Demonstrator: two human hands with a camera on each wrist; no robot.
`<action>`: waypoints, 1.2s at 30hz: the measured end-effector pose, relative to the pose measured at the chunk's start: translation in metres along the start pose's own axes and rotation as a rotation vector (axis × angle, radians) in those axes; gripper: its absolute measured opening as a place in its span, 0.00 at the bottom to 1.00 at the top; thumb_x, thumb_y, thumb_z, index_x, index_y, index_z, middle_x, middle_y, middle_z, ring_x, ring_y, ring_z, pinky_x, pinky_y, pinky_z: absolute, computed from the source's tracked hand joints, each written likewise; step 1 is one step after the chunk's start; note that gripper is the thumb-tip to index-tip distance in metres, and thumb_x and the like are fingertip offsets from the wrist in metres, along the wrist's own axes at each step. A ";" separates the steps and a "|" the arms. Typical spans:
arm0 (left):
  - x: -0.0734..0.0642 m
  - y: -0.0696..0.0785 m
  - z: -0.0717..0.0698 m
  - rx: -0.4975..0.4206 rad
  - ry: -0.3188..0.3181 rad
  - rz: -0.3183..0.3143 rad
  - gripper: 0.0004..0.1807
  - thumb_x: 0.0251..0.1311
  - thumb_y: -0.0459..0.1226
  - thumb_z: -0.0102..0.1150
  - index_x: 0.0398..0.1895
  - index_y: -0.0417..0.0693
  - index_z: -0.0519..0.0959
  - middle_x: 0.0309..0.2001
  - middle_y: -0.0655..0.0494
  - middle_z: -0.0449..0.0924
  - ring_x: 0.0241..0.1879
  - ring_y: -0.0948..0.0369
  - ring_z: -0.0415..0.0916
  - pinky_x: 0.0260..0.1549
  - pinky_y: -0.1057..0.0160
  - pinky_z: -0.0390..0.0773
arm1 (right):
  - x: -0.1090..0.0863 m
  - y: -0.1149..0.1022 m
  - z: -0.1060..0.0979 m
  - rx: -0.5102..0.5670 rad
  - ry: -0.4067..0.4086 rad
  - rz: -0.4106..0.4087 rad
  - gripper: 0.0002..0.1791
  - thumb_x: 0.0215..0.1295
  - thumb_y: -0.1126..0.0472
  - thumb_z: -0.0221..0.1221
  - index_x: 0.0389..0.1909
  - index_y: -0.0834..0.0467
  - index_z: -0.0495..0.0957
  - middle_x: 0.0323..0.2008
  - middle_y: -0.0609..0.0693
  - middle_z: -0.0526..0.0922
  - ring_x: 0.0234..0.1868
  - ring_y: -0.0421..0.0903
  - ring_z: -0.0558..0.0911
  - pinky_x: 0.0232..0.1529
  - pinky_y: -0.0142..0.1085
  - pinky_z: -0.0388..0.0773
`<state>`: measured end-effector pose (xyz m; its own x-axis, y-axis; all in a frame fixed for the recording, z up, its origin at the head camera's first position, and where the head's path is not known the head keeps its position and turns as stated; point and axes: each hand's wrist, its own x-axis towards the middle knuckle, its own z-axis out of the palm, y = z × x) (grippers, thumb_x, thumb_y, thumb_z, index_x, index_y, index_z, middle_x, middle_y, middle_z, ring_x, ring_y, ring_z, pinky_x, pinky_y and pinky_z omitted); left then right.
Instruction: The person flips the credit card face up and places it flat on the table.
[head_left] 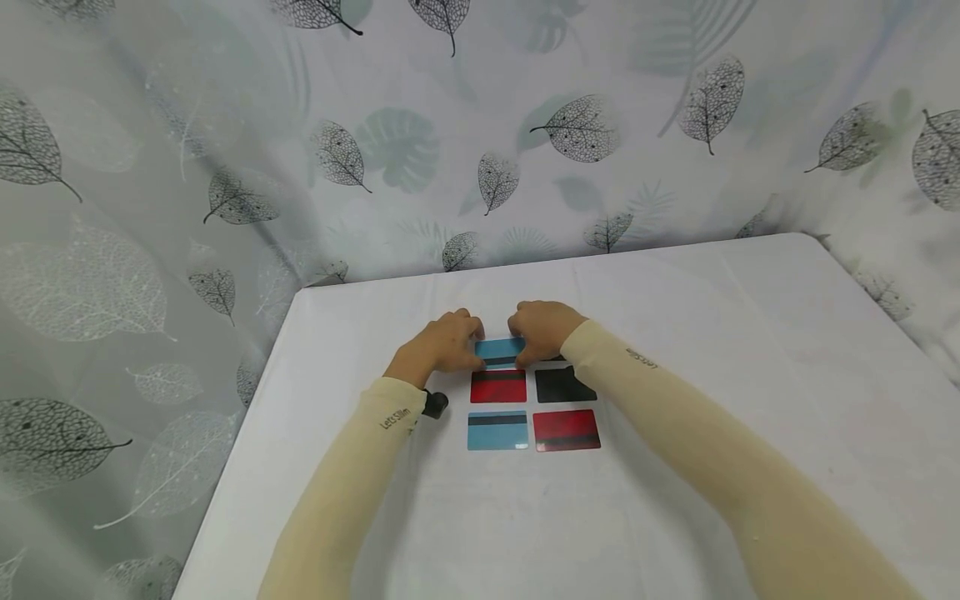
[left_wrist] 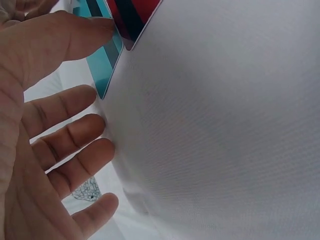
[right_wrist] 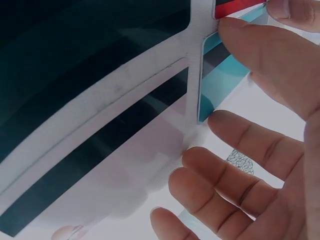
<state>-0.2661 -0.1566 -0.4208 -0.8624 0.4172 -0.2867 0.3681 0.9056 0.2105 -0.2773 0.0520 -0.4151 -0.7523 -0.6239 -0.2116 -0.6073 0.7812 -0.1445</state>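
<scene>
A light-blue card with a dark stripe (head_left: pixel 498 350) lies at the far left of several cards laid in two columns. My left hand (head_left: pixel 448 340) pinches its left end, thumb on the near edge and fingertips at the far edge. At its right end my right hand (head_left: pixel 547 327) grips the same card likewise; the right wrist view shows the thumb over one corner. Right beside it lies a whitish card with a black stripe (right_wrist: pixel 110 145), mostly hidden by my right hand in the head view. A red card (head_left: pixel 498 387) lies just nearer than the blue one.
Nearer on the white table (head_left: pixel 480 525) are a black card (head_left: pixel 564 386), a second light-blue card (head_left: pixel 498 432) and a second red card (head_left: pixel 567 432). A small black device (head_left: pixel 435 405) sits at my left wrist. Leaf-patterned curtain (head_left: pixel 480 125) hangs behind the table.
</scene>
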 end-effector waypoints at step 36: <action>0.007 0.002 0.006 -0.192 0.054 -0.027 0.07 0.77 0.35 0.51 0.42 0.43 0.79 0.39 0.51 0.80 0.42 0.55 0.75 0.48 0.55 0.77 | 0.009 0.007 0.004 0.108 -0.010 0.001 0.25 0.55 0.46 0.75 0.47 0.57 0.81 0.38 0.48 0.84 0.37 0.45 0.79 0.43 0.41 0.81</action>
<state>-0.2696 -0.1510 -0.4276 -0.8904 0.3836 -0.2449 0.2761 0.8831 0.3792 -0.2873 0.0516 -0.4221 -0.7498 -0.6235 -0.2214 -0.5752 0.7796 -0.2476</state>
